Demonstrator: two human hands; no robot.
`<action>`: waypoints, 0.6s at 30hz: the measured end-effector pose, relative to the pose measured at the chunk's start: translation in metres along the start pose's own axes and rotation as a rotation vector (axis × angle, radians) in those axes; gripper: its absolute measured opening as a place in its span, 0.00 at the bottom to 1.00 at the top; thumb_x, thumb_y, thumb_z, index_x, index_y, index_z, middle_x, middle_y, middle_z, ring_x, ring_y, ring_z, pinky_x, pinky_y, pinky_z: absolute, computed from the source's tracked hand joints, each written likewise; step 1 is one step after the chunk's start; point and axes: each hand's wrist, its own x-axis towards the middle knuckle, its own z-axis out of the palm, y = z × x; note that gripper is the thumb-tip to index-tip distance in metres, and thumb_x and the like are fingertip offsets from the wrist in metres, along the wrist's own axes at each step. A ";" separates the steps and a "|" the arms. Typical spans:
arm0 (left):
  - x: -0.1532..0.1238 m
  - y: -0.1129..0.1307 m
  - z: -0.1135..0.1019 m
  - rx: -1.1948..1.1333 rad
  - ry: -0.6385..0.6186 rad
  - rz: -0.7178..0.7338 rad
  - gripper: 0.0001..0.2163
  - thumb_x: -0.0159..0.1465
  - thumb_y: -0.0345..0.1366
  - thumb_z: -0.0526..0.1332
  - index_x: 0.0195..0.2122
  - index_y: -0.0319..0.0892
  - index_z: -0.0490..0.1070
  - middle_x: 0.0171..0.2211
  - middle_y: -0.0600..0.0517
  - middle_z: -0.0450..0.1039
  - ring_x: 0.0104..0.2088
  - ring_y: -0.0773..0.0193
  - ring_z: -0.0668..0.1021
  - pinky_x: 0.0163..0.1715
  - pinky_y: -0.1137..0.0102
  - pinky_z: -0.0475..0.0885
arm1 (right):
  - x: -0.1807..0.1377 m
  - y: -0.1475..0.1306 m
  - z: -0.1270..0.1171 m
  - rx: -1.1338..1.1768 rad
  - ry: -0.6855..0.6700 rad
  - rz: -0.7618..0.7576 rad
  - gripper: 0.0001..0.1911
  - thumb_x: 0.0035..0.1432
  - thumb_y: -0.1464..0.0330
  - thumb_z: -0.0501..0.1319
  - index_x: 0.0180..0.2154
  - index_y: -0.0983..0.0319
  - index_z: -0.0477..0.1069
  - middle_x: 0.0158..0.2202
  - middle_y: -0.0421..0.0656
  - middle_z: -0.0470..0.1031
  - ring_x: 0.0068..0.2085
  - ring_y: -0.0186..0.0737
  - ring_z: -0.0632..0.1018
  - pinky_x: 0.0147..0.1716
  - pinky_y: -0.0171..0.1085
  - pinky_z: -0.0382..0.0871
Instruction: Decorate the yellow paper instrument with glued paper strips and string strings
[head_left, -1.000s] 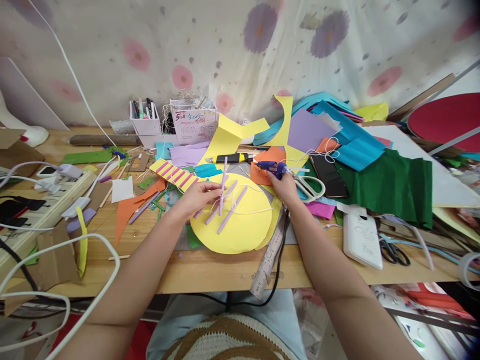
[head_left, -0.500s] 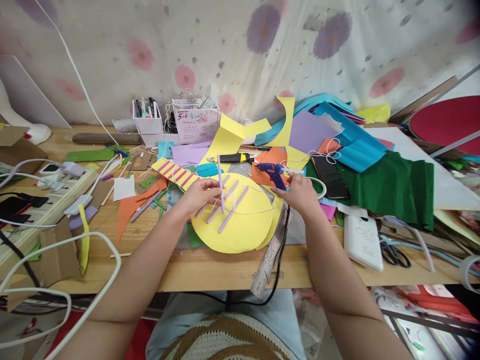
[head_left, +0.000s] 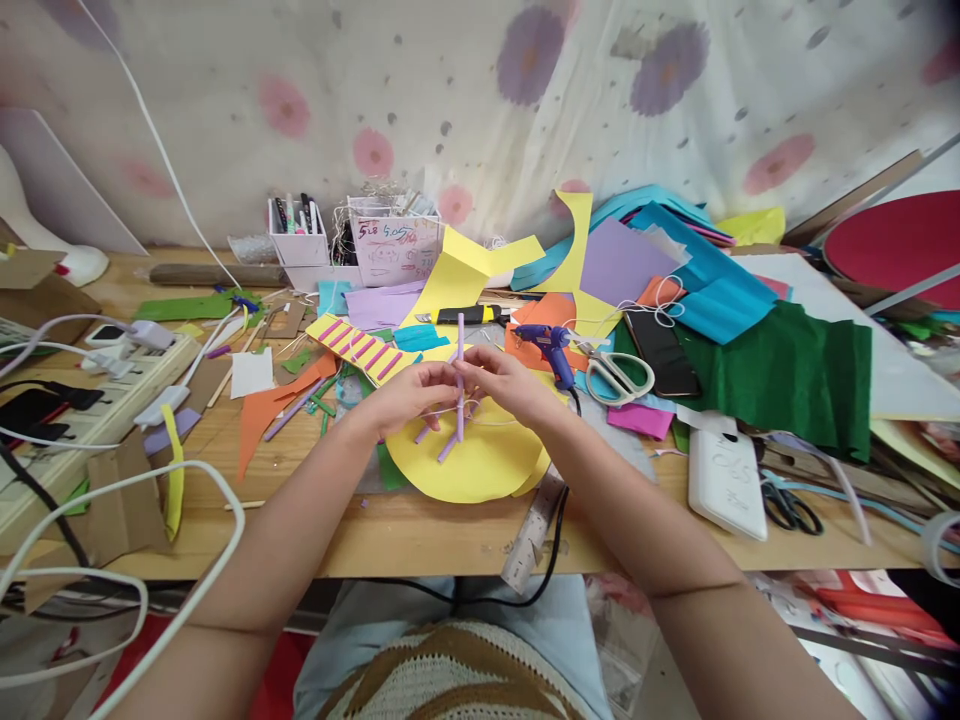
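Observation:
My left hand (head_left: 424,395) is closed in a pinch on a thin purple paper stick (head_left: 460,335), held nearly upright. From the other side, the fingers of my right hand (head_left: 499,380) are closed at the same stick; the exact contact is partly hidden. Beneath both hands lies a round yellow paper disc (head_left: 465,475) with more purple sticks (head_left: 448,448) on it, largely covered by my fingers. A thin pale string (head_left: 495,421) runs across the disc. Behind my right hand, a blue glue gun (head_left: 546,340) rests on orange paper.
White-handled scissors (head_left: 619,377), a black phone (head_left: 660,352) and green paper (head_left: 787,380) lie to the right. A yellow strip with pink bars (head_left: 352,345) and a yellow-black cutter (head_left: 461,316) sit behind the disc. A ruler (head_left: 532,535) overhangs the front edge; power strips (head_left: 142,390) stand left.
My right hand has let go of the glue gun, which now lies on the table, and has moved left to the purple stick. My left hand has shifted slightly right with the stick.

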 end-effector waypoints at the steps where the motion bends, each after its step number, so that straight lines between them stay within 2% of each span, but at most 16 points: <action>1: 0.000 0.002 0.001 0.025 0.011 -0.001 0.08 0.51 0.33 0.65 0.32 0.38 0.71 0.28 0.52 0.72 0.22 0.71 0.73 0.17 0.78 0.66 | 0.002 -0.001 0.003 -0.001 0.039 0.026 0.13 0.55 0.58 0.57 0.31 0.62 0.64 0.30 0.39 0.71 0.30 0.32 0.74 0.30 0.33 0.70; 4: -0.004 0.012 -0.001 0.127 0.020 -0.043 0.08 0.52 0.35 0.65 0.33 0.38 0.72 0.29 0.50 0.74 0.23 0.69 0.74 0.15 0.78 0.63 | 0.002 -0.005 0.009 0.027 0.073 0.144 0.08 0.58 0.65 0.54 0.29 0.60 0.58 0.25 0.37 0.69 0.25 0.31 0.73 0.25 0.31 0.69; 6: -0.007 0.022 -0.011 0.240 -0.002 -0.091 0.10 0.51 0.36 0.66 0.34 0.39 0.74 0.29 0.49 0.75 0.24 0.66 0.75 0.15 0.78 0.61 | -0.002 -0.007 0.010 0.031 0.027 0.229 0.08 0.60 0.67 0.51 0.28 0.60 0.56 0.20 0.36 0.67 0.22 0.31 0.72 0.22 0.31 0.67; 8: -0.010 0.034 -0.027 0.382 -0.033 -0.135 0.09 0.48 0.35 0.68 0.32 0.40 0.76 0.26 0.50 0.74 0.23 0.66 0.74 0.15 0.77 0.59 | -0.008 -0.008 0.009 -0.023 -0.031 0.276 0.09 0.60 0.66 0.50 0.28 0.59 0.54 0.16 0.34 0.64 0.18 0.31 0.68 0.18 0.30 0.63; 10: -0.010 0.047 -0.051 0.500 -0.093 -0.192 0.05 0.46 0.34 0.69 0.24 0.40 0.76 0.19 0.52 0.70 0.18 0.70 0.69 0.16 0.77 0.59 | -0.013 -0.008 0.008 -0.132 -0.052 0.281 0.10 0.58 0.66 0.52 0.26 0.59 0.54 0.16 0.34 0.62 0.17 0.30 0.66 0.16 0.30 0.60; 12: -0.009 0.058 -0.079 0.522 -0.080 -0.221 0.04 0.45 0.31 0.69 0.21 0.39 0.75 0.17 0.53 0.68 0.18 0.71 0.67 0.16 0.78 0.57 | -0.016 -0.007 0.006 -0.254 -0.034 0.278 0.10 0.56 0.66 0.54 0.25 0.60 0.55 0.18 0.35 0.64 0.18 0.29 0.65 0.17 0.30 0.59; 15: -0.006 0.067 -0.124 0.528 -0.023 -0.290 0.03 0.49 0.29 0.68 0.23 0.35 0.76 0.20 0.52 0.69 0.20 0.75 0.66 0.17 0.81 0.55 | -0.017 -0.004 0.004 -0.434 0.008 0.272 0.10 0.53 0.65 0.55 0.23 0.61 0.58 0.24 0.38 0.67 0.23 0.30 0.67 0.20 0.31 0.59; 18: -0.008 0.069 -0.161 0.484 0.109 -0.336 0.05 0.59 0.28 0.61 0.28 0.32 0.74 0.18 0.56 0.64 0.17 0.83 0.56 0.16 0.84 0.45 | -0.016 0.002 0.002 -0.607 0.035 0.265 0.11 0.53 0.64 0.54 0.21 0.61 0.58 0.25 0.40 0.68 0.26 0.33 0.68 0.23 0.32 0.56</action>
